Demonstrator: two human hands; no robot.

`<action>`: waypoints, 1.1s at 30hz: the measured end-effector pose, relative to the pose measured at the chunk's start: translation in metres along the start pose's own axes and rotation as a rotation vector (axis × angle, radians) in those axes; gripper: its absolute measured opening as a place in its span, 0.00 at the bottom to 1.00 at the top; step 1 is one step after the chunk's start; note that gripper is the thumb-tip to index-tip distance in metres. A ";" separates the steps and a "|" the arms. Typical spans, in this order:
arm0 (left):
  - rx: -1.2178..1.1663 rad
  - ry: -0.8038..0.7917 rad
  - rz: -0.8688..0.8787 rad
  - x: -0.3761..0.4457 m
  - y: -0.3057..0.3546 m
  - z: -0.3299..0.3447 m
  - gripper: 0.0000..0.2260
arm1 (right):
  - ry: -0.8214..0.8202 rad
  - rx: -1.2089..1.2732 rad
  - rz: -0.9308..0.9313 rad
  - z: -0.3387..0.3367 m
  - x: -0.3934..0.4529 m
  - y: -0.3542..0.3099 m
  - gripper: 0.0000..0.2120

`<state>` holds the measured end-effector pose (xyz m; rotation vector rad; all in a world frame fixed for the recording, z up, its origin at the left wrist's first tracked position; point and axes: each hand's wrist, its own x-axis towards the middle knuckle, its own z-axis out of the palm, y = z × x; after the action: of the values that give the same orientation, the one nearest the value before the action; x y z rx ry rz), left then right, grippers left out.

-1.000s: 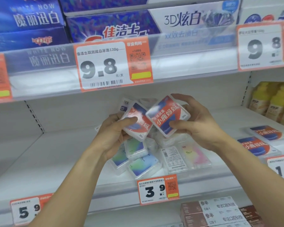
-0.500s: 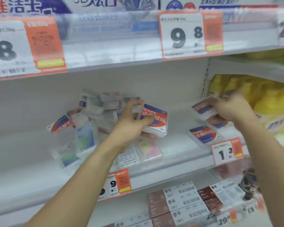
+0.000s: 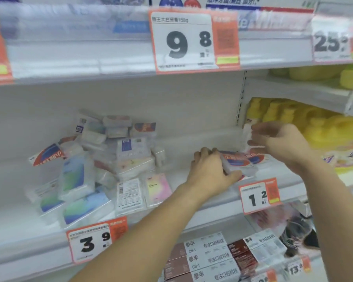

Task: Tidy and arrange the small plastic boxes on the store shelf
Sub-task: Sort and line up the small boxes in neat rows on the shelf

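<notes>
A jumbled pile of small clear plastic boxes (image 3: 102, 159) lies on the left part of the white shelf (image 3: 179, 176), some flat at the front, some stacked or tilted. My left hand (image 3: 210, 171) grips a red-and-blue labelled box (image 3: 239, 164) low over the right part of the shelf. Just behind it another red-and-blue box (image 3: 258, 158) lies flat. My right hand (image 3: 281, 143) is above and to the right, its fingers pinching a pale box (image 3: 247, 134) held upright; motion blurs that box's label.
Yellow bottles (image 3: 298, 123) stand right of my right hand, past the shelf upright. Price tags marked 3.9 (image 3: 94, 240) and 1.2 (image 3: 258, 197) hang on the shelf's front rail. The upper shelf edge carries a 9.8 tag (image 3: 183, 40). Carton boxes (image 3: 208, 257) fill the shelf below.
The view swung right. My left hand carried its red-and-blue box from over the pile to the right part of the shelf. My right hand stayed at the far right near the yellow bottles.
</notes>
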<state>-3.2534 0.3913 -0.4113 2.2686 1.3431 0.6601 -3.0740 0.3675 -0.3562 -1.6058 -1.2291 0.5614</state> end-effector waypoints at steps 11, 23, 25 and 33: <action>0.164 0.189 0.128 -0.047 -0.053 -0.095 0.20 | -0.112 -0.403 -0.297 0.079 -0.017 -0.037 0.08; 0.341 0.033 -0.114 -0.101 -0.174 -0.206 0.21 | -0.341 -0.364 -0.120 0.247 0.018 -0.114 0.27; 0.258 0.090 -0.086 -0.107 -0.184 -0.214 0.19 | -0.352 -0.431 -0.047 0.260 0.029 -0.111 0.29; 0.027 0.588 -0.144 -0.121 -0.237 -0.257 0.06 | 0.082 -0.194 -0.374 0.274 0.009 -0.111 0.18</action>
<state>-3.6189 0.4185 -0.3641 2.0462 1.7579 1.3309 -3.3422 0.4909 -0.3632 -1.4872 -1.5114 0.1421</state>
